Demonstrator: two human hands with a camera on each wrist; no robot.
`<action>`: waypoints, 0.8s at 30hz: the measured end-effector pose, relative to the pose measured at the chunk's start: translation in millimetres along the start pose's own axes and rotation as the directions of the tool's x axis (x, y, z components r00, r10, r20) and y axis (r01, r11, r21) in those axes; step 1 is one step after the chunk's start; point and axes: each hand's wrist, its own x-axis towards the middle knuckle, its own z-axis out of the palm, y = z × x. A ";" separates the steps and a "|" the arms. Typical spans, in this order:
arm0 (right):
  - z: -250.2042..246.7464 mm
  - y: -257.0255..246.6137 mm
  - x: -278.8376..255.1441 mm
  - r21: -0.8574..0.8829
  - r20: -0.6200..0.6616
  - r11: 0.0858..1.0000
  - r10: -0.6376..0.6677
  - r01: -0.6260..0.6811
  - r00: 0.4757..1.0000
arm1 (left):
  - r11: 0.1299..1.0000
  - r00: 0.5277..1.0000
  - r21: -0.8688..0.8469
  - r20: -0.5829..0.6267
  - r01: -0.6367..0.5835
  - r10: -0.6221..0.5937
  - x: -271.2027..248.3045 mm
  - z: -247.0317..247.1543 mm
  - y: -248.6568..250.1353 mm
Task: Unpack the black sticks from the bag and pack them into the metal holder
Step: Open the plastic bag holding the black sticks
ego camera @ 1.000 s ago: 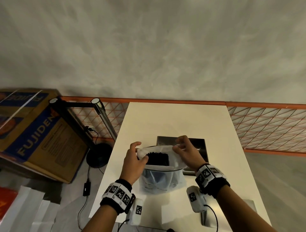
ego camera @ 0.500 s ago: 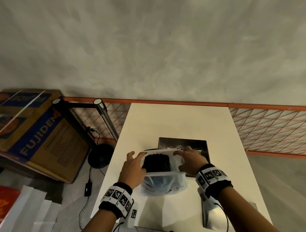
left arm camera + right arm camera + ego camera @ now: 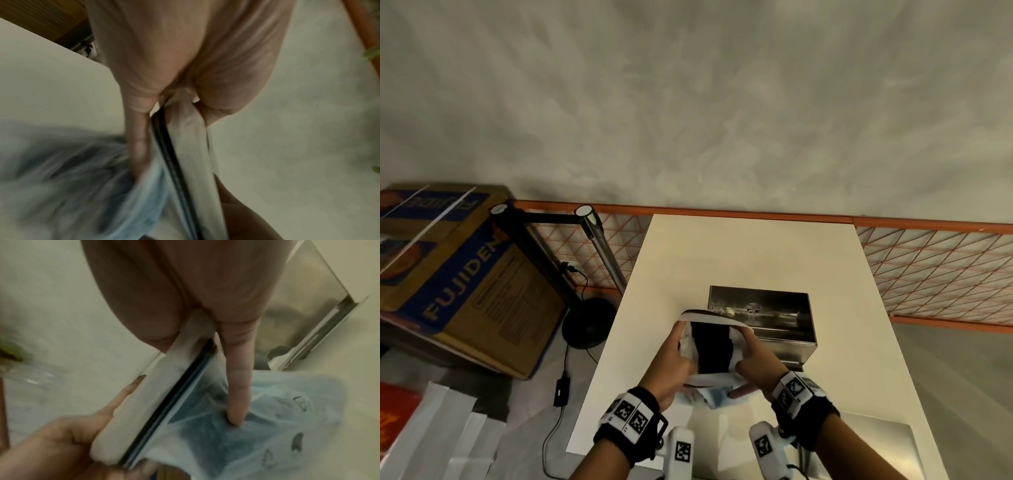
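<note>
Between the two hands, low over the white desk (image 3: 739,253), sits the plastic bag (image 3: 707,378) — its mouth pulled wide. The left hand (image 3: 671,359) grips the rim on its side, fingers curled round the folded edge; the right hand (image 3: 756,359) pinches the opposite rim. The black sticks (image 3: 714,349) stand bundled inside (a dark block in the opening). Just beyond the right hand's knuckles rests the metal holder (image 3: 774,315) — touching the bag, or nearly; I cannot tell.
</note>
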 end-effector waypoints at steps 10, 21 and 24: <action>6.8 7.5 -1.5 -0.114 -0.092 0.993 0.027 -0.038 0.995 | 0.955 0.991 0.293 -0.108 -0.039 0.073 9.6 -0.7 -15.6; 31.0 7.9 -3.8 0.117 0.120 0.983 0.126 -0.140 0.985 | 0.975 0.979 -0.175 -0.125 0.139 -0.162 -0.4 1.4 -14.2; 30.8 9.1 -0.8 0.257 0.065 0.963 0.066 -0.080 0.996 | 0.967 0.974 -0.252 -0.205 0.039 -0.093 5.3 1.3 -16.5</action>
